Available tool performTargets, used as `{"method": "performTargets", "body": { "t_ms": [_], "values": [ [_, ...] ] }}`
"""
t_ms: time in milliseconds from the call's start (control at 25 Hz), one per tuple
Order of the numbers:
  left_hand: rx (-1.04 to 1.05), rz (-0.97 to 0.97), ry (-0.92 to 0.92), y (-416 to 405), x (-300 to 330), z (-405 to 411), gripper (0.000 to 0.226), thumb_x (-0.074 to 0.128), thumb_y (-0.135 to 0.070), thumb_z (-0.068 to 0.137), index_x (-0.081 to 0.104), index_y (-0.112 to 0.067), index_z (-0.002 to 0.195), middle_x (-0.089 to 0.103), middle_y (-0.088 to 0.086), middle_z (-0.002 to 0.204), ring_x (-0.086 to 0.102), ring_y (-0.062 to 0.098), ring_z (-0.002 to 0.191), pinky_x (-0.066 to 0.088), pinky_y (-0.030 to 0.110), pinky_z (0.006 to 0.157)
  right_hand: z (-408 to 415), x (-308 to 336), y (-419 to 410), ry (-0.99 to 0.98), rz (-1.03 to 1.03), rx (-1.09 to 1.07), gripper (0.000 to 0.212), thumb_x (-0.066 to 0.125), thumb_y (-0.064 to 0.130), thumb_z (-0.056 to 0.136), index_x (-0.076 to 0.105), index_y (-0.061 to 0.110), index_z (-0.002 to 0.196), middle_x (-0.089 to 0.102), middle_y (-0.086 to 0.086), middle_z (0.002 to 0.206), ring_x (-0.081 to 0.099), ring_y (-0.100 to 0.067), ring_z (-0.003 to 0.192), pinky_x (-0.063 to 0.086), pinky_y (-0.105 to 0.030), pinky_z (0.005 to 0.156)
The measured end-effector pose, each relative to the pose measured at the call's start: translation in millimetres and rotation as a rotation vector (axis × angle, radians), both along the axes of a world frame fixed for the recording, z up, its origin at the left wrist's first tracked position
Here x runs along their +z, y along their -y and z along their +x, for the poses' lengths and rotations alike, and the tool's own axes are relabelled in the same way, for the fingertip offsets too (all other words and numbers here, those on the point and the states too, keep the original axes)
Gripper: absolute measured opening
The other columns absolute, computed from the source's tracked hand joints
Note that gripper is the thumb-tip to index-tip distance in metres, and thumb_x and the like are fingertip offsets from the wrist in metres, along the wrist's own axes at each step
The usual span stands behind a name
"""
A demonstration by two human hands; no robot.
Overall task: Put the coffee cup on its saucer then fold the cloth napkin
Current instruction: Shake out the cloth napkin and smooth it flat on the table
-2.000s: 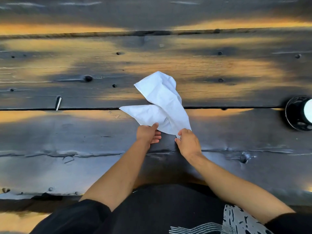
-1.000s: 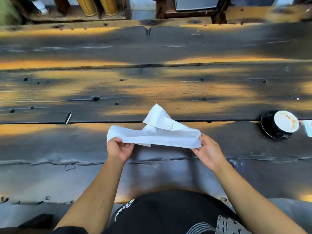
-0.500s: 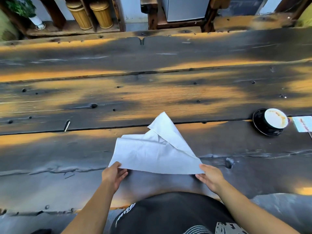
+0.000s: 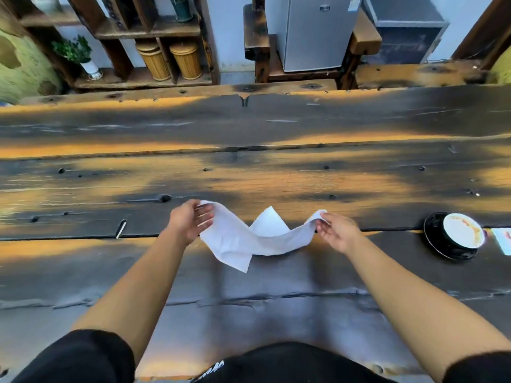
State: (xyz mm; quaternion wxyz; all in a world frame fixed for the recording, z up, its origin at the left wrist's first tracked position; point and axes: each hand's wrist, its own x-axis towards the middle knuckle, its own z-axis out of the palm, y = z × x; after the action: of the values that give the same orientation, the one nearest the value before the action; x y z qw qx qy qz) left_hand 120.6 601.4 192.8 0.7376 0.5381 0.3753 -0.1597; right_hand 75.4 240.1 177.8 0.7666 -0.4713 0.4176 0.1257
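Observation:
A white cloth napkin [image 4: 243,239] hangs slack between my two hands above the dark wooden table [image 4: 249,172]. My left hand [image 4: 190,219] pinches its left corner, and my right hand [image 4: 336,229] pinches its right corner. The middle sags down and a loose corner droops toward me; another corner pokes up behind. At the far right a black coffee cup [image 4: 463,230] with a pale, stained inside stands on its black saucer [image 4: 434,233].
A pale card [image 4: 503,240] lies just right of the saucer at the frame edge. Beyond the table's far edge stand wooden shelves with wicker baskets [image 4: 171,60], a potted plant [image 4: 76,55] and a small grey fridge [image 4: 312,31].
The napkin lay partly spread on the table with my hands at its near corners; now both hands have moved forward and lifted it by two corners. The camera has tilted up.

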Motion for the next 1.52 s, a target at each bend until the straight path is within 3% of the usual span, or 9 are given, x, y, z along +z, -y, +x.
{"method": "performTargets", "body": {
  "t_ms": [80,240,400,480,600,880,1000,1360,1520],
  "values": [
    [0.002,-0.017,0.138,-0.8,44.8,49.1,0.015,0.048,-0.019,0.1,0.055,-0.011,0.11,0.075,0.003,0.075,0.071,0.018,0.061,0.055,0.031,0.06,49.6,39.6,-0.8,0.178,0.011,-0.037,0.018,0.049,-0.003,0.1,0.059,0.007,0.111,0.061,-0.009,0.082,0.061,-0.01,0.057,0.05,-0.017,0.046],
    [0.097,-0.026,0.467,-9.5,146.6,95.2,0.006,0.059,-0.016,0.096,0.062,-0.012,0.094,0.071,0.003,0.074,0.065,0.016,0.062,0.056,0.03,0.063,103.0,125.7,16.2,0.53,0.083,-0.152,0.026,0.053,-0.004,0.097,0.063,0.002,0.121,0.072,-0.011,0.101,0.061,-0.013,0.08,0.049,-0.018,0.061],
    [0.019,0.137,0.591,-27.8,167.2,73.6,0.008,0.065,-0.016,0.094,0.067,-0.009,0.098,0.072,0.005,0.076,0.064,0.015,0.064,0.055,0.026,0.062,91.7,150.8,36.3,0.63,0.077,-0.118,0.037,0.054,0.0,0.098,0.059,0.006,0.135,0.07,-0.011,0.125,0.064,-0.015,0.101,0.049,-0.021,0.073],
    [-0.033,0.198,0.514,-33.9,140.6,55.2,0.008,0.062,-0.016,0.096,0.065,-0.009,0.097,0.073,0.003,0.071,0.065,0.014,0.061,0.053,0.023,0.056,78.0,135.3,36.7,0.579,0.063,-0.096,0.037,0.055,0.0,0.098,0.059,0.007,0.134,0.071,-0.009,0.124,0.064,-0.015,0.103,0.049,-0.021,0.073],
    [-0.066,0.232,0.284,-38.1,78.7,14.4,0.012,0.059,-0.016,0.098,0.064,-0.006,0.099,0.072,0.005,0.069,0.064,0.015,0.059,0.05,0.026,0.056,48.0,84.0,31.3,0.461,0.043,-0.123,0.033,0.053,-0.006,0.096,0.062,0.004,0.127,0.076,-0.004,0.102,0.062,-0.012,0.084,0.047,-0.017,0.061],
    [-0.139,0.377,-0.154,-30.8,-58.5,-102.0,0.014,0.069,-0.016,0.093,0.066,-0.005,0.086,0.067,0.014,0.077,0.058,0.021,0.055,0.048,0.024,0.048,-68.2,-54.4,33.5,-0.025,-0.151,-0.025,0.027,0.058,-0.009,0.092,0.067,0.001,0.116,0.075,-0.002,0.075,0.059,-0.017,0.068,0.046,-0.022,0.055],
    [-0.111,0.332,-0.293,-23.8,-85.5,-133.9,0.01,0.067,-0.011,0.094,0.065,-0.004,0.088,0.067,0.013,0.078,0.06,0.023,0.063,0.051,0.032,0.061,-111.4,-85.8,35.2,-0.149,-0.25,0.074,0.024,0.058,-0.009,0.091,0.069,0.001,0.11,0.072,-0.004,0.072,0.058,-0.017,0.067,0.046,-0.021,0.053],
    [-0.294,0.519,-0.376,-29.6,-116.8,-180.8,0.014,0.071,-0.013,0.091,0.068,-0.004,0.08,0.069,0.011,0.073,0.059,0.024,0.059,0.046,0.027,0.054,-156.4,-111.9,47.6,-0.312,-0.642,0.288,0.019,0.065,-0.002,0.084,0.073,0.006,0.1,0.066,-0.006,0.072,0.055,-0.02,0.068,0.05,-0.036,0.07],
    [-0.446,0.631,-0.376,-35.0,-121.2,-189.0,0.021,0.074,-0.018,0.088,0.068,-0.005,0.073,0.072,0.011,0.068,0.062,0.025,0.058,0.051,0.033,0.057,-157.4,-114.4,45.3,-0.376,-0.738,0.339,0.021,0.067,0.005,0.081,0.073,0.01,0.101,0.074,-0.005,0.094,0.065,-0.024,0.089,0.05,-0.034,0.084]
  ]
}}
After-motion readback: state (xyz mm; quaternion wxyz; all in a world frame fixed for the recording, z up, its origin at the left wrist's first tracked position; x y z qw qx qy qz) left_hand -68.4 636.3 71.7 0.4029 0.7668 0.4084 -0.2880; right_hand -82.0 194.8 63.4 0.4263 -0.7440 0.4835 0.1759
